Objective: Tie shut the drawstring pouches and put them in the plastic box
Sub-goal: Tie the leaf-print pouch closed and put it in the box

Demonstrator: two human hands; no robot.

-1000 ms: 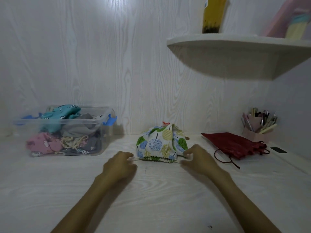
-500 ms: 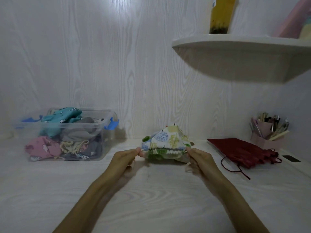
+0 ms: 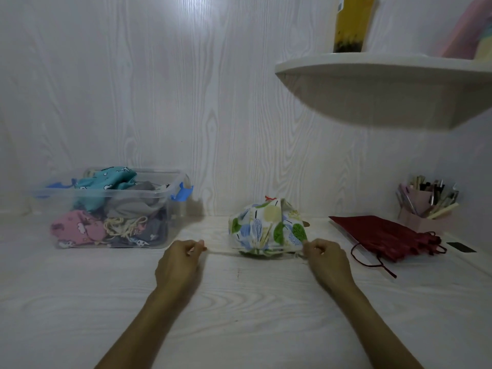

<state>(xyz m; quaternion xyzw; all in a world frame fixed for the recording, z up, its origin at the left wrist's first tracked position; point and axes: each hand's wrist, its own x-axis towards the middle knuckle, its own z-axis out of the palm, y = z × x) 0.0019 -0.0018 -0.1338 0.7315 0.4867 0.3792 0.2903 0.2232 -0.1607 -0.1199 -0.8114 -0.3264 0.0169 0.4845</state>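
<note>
1. Since half a second ago the hands have drawn apart: the left hand (image 3: 181,265) now sits well left of the leaf-print pouch (image 3: 267,230), with a pale cord (image 3: 218,252) stretched taut between them, and the pouch's mouth looks more gathered.
2. The right hand (image 3: 326,259) pinches the other cord end, touching the pouch's right side; the left hand's fingers are curled, pinching its cord.
3. The pouch sits mid-counter (image 3: 247,310), near the back wall; the plastic box (image 3: 165,209), already holding several pouches, stands toward the back left corner.
4. A red pouch (image 3: 386,235) lies toward the right edge, cords loose, apparently not yet tied.
5. To close it well, I'd pull both cords evenly and level, then knot right against the gathers.
6. No writing or brand is readable anywhere.
</note>
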